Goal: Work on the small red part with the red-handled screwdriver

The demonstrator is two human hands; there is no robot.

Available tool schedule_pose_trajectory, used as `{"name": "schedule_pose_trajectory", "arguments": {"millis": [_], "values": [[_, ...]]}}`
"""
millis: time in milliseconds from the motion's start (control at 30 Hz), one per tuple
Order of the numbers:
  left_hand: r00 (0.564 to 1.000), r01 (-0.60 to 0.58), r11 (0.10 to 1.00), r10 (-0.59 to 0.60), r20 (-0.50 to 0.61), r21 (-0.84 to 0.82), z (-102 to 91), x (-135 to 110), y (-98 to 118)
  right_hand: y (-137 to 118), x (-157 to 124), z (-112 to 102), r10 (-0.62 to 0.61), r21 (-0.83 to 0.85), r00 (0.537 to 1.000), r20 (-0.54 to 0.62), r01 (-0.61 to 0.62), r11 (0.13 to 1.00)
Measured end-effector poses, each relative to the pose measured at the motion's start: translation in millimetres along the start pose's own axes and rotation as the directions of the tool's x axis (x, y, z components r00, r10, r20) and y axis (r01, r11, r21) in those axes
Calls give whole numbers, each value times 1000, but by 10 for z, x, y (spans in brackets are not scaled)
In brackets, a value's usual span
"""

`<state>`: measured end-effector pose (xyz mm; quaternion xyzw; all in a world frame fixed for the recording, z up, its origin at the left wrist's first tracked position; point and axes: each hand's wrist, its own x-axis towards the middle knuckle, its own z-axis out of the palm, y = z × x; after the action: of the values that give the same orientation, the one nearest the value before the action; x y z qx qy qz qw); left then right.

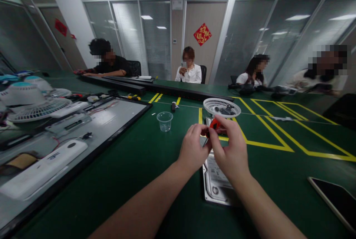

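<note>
My left hand (192, 149) and my right hand (230, 150) meet above the green table (133, 172), both pinching a small red and black tool (213, 124), likely a screwdriver handle. Under my hands lies a silver hard drive (215, 185) with a white label. Just beyond my fingers stands a white fan grille (221, 107) holding small dark parts. A clear plastic cup (165, 121) stands to the left of my hands.
A black-framed tray (83, 157) at the left holds white fan parts and casings. A phone (335, 198) lies at the right edge. Yellow tape lines (267, 142) mark the table. Several people sit along the far side.
</note>
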<state>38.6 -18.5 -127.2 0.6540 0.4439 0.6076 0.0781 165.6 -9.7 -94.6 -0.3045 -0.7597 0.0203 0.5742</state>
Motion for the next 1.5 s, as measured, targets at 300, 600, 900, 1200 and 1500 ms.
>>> {"name": "schedule_pose_trajectory", "arguments": {"millis": [300,600,900,1200,1500], "values": [[999,-3,1000,3,49,-11,-8,0,25,2,-23,5,28,44,999,29,-29,999],[999,2,1000,-2,37,10,-7,-7,5,-13,-18,-10,23,35,999,32,-25,999],[1000,7,1000,-8,25,4,5,-7,0,10,-4,-1,16,8,1000,22,-16,1000],[998,2,1000,-2,65,2,-17,-2,42,-19,-22,-4,45,67,998,48,-48,997],[999,32,999,-32,15,-6,3,-10,-10,4,-2,-6,-2,3,1000,5,2,1000]]}}
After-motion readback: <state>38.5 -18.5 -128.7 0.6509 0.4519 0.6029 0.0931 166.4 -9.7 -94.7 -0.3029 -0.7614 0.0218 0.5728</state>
